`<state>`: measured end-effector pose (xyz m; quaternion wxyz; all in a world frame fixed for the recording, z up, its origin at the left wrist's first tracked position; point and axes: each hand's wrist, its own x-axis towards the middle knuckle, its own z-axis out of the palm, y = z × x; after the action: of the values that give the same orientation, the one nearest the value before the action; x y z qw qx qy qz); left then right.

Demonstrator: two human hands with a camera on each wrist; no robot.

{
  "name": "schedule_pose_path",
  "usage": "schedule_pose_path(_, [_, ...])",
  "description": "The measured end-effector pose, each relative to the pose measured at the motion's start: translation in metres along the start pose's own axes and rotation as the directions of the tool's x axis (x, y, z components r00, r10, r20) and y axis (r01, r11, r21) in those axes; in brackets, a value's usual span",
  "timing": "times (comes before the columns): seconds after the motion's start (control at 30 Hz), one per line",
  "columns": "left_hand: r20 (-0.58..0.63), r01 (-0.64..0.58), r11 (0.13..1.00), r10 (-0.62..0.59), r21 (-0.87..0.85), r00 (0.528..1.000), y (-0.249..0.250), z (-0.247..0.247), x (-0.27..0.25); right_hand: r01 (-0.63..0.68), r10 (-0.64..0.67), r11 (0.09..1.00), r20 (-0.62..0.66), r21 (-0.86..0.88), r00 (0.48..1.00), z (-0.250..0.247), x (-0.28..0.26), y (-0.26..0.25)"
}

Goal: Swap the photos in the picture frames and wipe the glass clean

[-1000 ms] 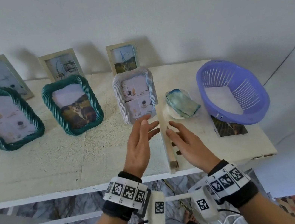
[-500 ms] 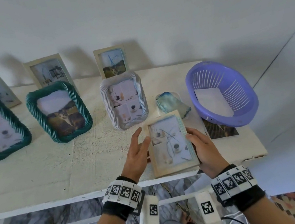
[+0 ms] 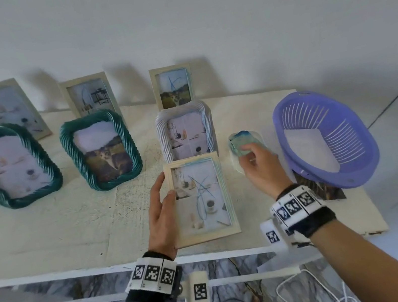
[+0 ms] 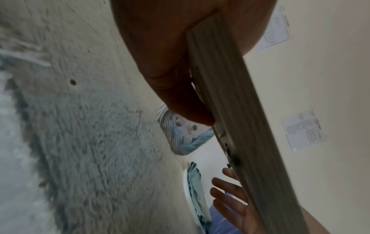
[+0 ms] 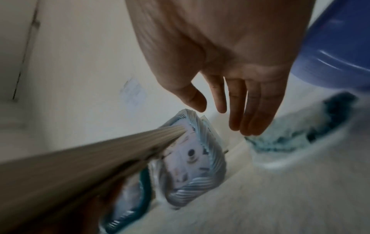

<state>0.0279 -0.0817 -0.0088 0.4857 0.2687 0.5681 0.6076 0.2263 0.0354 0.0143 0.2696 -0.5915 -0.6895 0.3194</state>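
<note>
My left hand grips a light wooden picture frame by its left edge, thumb on the front and fingers behind, and holds it glass side up above the table's front. Blue scribbles mark its glass. In the left wrist view the wooden frame shows edge-on under my left hand. My right hand reaches over a blue-green cloth lying in a small white bowl. In the right wrist view my right hand has straight fingers just above the cloth and holds nothing.
Two green rope-edged frames and a white one stand on the white table. Three wooden frames lean on the wall behind. A purple basket sits at the right, with a loose photo under it.
The wooden frame went from standing on edge between both hands to glass side up in my left hand. My right hand let go and moved right to the cloth.
</note>
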Motion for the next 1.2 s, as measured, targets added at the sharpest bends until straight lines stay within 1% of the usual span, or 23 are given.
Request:
schedule_pose_path(0.03, [-0.005,-0.014,1.0,0.014,0.005,1.0,0.001,-0.003,0.001,0.038,-0.043,0.99,-0.031,-0.137,0.999,0.002,0.017,0.002])
schedule_pose_path(0.07, [-0.012,-0.025,1.0,0.025,0.008,1.0,0.002,-0.006,0.002,0.052,-0.063,0.962,-0.033,-0.267,0.997,0.003,0.033,0.003])
schedule_pose_path(0.13, [-0.02,-0.039,0.999,0.04,0.011,0.999,0.003,-0.009,0.003,0.028,-0.027,0.871,0.009,-0.49,1.0,0.007,0.058,0.006])
schedule_pose_path(0.17, [-0.018,-0.043,0.999,0.043,0.008,0.999,0.003,-0.011,0.003,0.018,0.002,0.822,0.033,-0.569,0.999,0.01,0.066,0.008])
schedule_pose_path(0.23, [-0.011,-0.052,0.999,0.052,-0.001,0.999,0.003,-0.012,0.003,0.009,0.044,0.744,0.063,-0.668,0.997,0.015,0.076,0.014])
schedule_pose_path(0.3, [-0.006,-0.073,0.997,0.073,0.005,0.997,0.004,-0.012,0.003,-0.016,0.093,0.705,0.07,-0.709,0.993,0.021,0.081,0.02])
schedule_pose_path(0.4, [0.019,-0.107,0.994,0.107,0.032,0.994,0.004,-0.014,0.005,-0.045,0.142,0.707,0.079,-0.706,0.987,0.025,0.085,0.028])
schedule_pose_path(0.5, [0.052,-0.156,0.987,0.153,0.047,0.987,0.003,-0.014,0.005,-0.03,0.11,0.699,0.066,-0.714,0.992,0.024,0.088,0.033])
schedule_pose_path(0.57, [0.066,-0.171,0.984,0.168,0.047,0.984,0.003,-0.015,0.005,-0.034,0.099,0.72,0.055,-0.693,0.994,0.023,0.09,0.033])
schedule_pose_path(0.67, [0.076,-0.159,0.987,0.156,0.034,0.985,0.002,-0.016,0.007,-0.022,0.063,0.767,0.04,-0.641,0.997,0.021,0.088,0.028])
schedule_pose_path(0.73, [0.081,-0.156,0.987,0.152,0.045,0.985,0.002,-0.017,0.007,-0.009,0.018,0.82,0.011,-0.572,1.0,0.018,0.08,0.021])
schedule_pose_path(0.83, [0.08,-0.159,0.985,0.153,0.065,0.985,0.002,-0.018,0.008,0.058,-0.107,0.882,-0.079,-0.467,0.991,0.01,0.055,0.007])
schedule_pose_path(0.9, [0.072,-0.172,0.981,0.166,0.086,0.984,0.002,-0.019,0.008,0.134,-0.191,0.927,-0.134,-0.349,0.972,0.005,0.033,-0.005])
schedule_pose_path(0.93, [0.076,-0.185,0.977,0.178,0.101,0.981,0.001,-0.019,0.009,0.189,-0.236,0.94,-0.14,-0.283,0.962,0.003,0.02,-0.012])
schedule_pose_path(1.0, [0.103,-0.217,0.965,0.203,0.149,0.974,0.0,-0.019,0.009,0.317,-0.341,0.926,-0.093,-0.206,0.936,0.001,-0.007,-0.032])
schedule_pose_path(1.07, [0.127,-0.237,0.955,0.217,0.178,0.968,0.003,-0.016,0.007,0.423,-0.428,0.884,0.017,-0.2,0.904,0.005,-0.031,-0.05])
schedule_pose_path(1.13, [0.132,-0.261,0.942,0.238,0.208,0.962,0.006,-0.012,0.006,0.474,-0.463,0.838,0.108,-0.271,0.88,0.016,-0.044,-0.06])
schedule_pose_path(1.2, [0.167,-0.298,0.925,0.263,0.236,0.95,0.007,-0.011,0.005,0.467,-0.447,0.8,0.143,-0.377,0.883,0.029,-0.047,-0.063])
